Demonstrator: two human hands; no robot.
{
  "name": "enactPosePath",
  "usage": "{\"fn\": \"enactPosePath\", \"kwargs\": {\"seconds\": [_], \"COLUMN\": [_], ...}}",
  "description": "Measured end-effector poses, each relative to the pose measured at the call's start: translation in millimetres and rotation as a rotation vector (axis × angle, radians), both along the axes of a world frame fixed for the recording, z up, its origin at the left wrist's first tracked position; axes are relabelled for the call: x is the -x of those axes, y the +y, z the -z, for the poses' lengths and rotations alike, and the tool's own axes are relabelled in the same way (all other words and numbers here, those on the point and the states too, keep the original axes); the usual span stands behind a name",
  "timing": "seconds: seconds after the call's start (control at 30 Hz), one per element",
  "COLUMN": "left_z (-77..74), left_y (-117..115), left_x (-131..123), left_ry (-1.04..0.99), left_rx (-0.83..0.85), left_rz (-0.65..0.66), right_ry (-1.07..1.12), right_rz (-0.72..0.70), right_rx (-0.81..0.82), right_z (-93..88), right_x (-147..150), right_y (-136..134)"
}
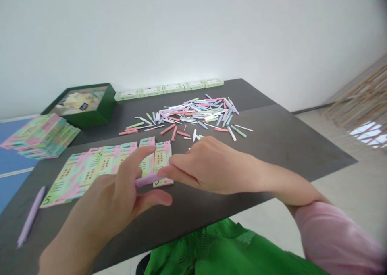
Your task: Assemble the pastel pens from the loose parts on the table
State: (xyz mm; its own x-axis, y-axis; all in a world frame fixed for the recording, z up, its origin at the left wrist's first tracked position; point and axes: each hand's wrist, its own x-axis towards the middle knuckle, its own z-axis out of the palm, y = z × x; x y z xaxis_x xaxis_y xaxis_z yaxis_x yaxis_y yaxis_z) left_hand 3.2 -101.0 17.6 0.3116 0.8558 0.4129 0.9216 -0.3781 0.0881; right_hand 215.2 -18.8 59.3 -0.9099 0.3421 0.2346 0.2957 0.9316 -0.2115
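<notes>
While both hands meet over a dark table, a slim lilac pen lies between them, its smooth pastel barrel partly hidden by fingers; the left hand is half open, its thumb and index finger spread on either side of the barrel, and the right hand, coming from a pink sleeve, has its fingers close together, their tips at the pen's end; whether either hand truly grips the pen cannot be told. Just behind the pen, a long row of pink, green and yellow printed cards stretches leftward, one marked with a large 5; farther behind the pen sits a scattered heap of pastel pen parts; back and to the left of the pen stand a dark green box and a stack of similar cards; a second lilac pen lies left of the first; a line of pale green boxes edges the table's far side.
</notes>
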Motion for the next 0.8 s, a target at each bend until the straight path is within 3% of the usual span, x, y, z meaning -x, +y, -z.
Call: {"fn": "enactPosePath", "kwargs": {"seconds": [0.07, 0.13, 0.23, 0.37, 0.5, 0.57, 0.73, 0.8], "left_z": [-3.1, -5.1, -6.9, -10.9, -15.1, -15.5, -13.1, -12.1], "left_y": [2.5, 4.2, 3.8, -0.3, -3.2, -3.9, -3.9, -3.5], "left_x": [-2.0, -3.2, -2.6, -1.6, -4.5, -5.8, -3.1, -0.8], "left_ry": [0.110, 0.173, 0.205, 0.130, 0.023, 0.009, -0.028, -0.064], "left_rx": [-0.079, -0.113, -0.099, 0.009, 0.095, 0.099, 0.033, 0.056], "left_rz": [0.034, 0.081, 0.076, 0.079, 0.057, 0.026, 0.045, 0.069], "right_ry": [0.003, 0.066, 0.182, 0.081, 0.137, 0.188, 0.105, 0.104], "right_rz": [-0.037, -0.006, -0.002, -0.094, -0.088, -0.058, -0.046, -0.013], "right_rx": [0.100, 0.097, -0.046, -0.266, -0.442, -0.398, -0.089, -0.108], "right_z": [1.7, 1.0, -3.3, -6.5, 1.4, 6.3, 4.8, 1.8], "right_x": [-3.0, -7.2, -13.4, -15.1, -7.4, -3.1, -3.5, -7.4], "right_y": [4.3, 5.5, 2.3, -4.8, -9.2, -10.3, -10.1, -8.9]}}
